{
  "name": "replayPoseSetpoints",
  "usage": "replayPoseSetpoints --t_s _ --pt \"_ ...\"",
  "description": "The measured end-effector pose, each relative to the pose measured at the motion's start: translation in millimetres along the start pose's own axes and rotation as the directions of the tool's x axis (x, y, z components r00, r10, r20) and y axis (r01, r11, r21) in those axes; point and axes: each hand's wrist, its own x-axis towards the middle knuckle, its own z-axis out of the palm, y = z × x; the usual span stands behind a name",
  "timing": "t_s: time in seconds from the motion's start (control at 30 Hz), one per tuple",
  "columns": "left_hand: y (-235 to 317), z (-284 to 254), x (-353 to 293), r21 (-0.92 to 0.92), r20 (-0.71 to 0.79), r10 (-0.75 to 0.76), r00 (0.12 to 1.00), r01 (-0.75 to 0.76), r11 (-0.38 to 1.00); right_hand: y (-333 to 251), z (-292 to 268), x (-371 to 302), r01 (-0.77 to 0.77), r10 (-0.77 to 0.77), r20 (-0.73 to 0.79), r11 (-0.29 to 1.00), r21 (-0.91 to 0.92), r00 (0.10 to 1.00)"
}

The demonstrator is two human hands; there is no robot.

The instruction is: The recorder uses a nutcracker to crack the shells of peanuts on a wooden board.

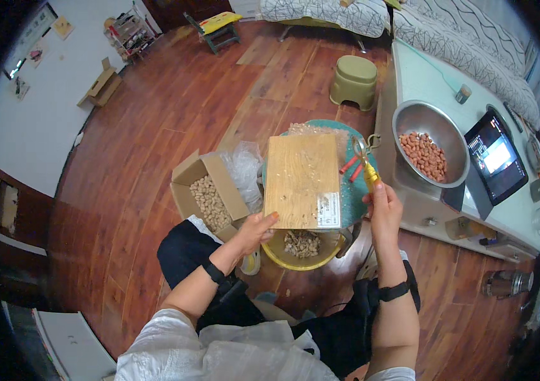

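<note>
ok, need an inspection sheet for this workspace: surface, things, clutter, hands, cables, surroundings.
Surface: wooden board over teal stool, crumbs on it
Things: unshelled peanuts in cardboard box; reddish peanuts in metal bowl; yellow-handled tool
Clutter: plastic bag; red-handled tool; apparent shells in yellow basin
Hands: left hand grips board's near-left corner; right hand holds yellow-handled tool
Cables: pale green cord on cabinet
Surroundings: tablet, olive stool, wood-look floor

Count: one left hand (256, 232), one right hand (385, 211), two wristbands (394, 292). One board (295, 171), one yellow-handled tool (371, 175), two red handles (349, 164). Two cardboard boxes (227, 190), one steel bowl (453, 138), one yellow basin (298, 267), one olive stool (355, 71), one tablet (497, 156). Peanuts (210, 202), kernels (423, 155) and shells (302, 244): piled; individual quantity not readable.
</note>
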Motion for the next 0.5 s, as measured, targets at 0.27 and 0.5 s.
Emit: replayPoseSetpoints --t_s 0.27,0.5 --pt "8 15 -15 -0.159 -0.034 0.005 0.999 -0.010 0.987 -5 -6 -6 0.022 -0.022 0.015 0.999 0.036 1.000" --pt "12 22 -25 -0.217 -0.046 -0.119 0.992 0.106 0.970 -5 -9 -9 0.005 -0.005 0.012 0.999 0.036 1.000"
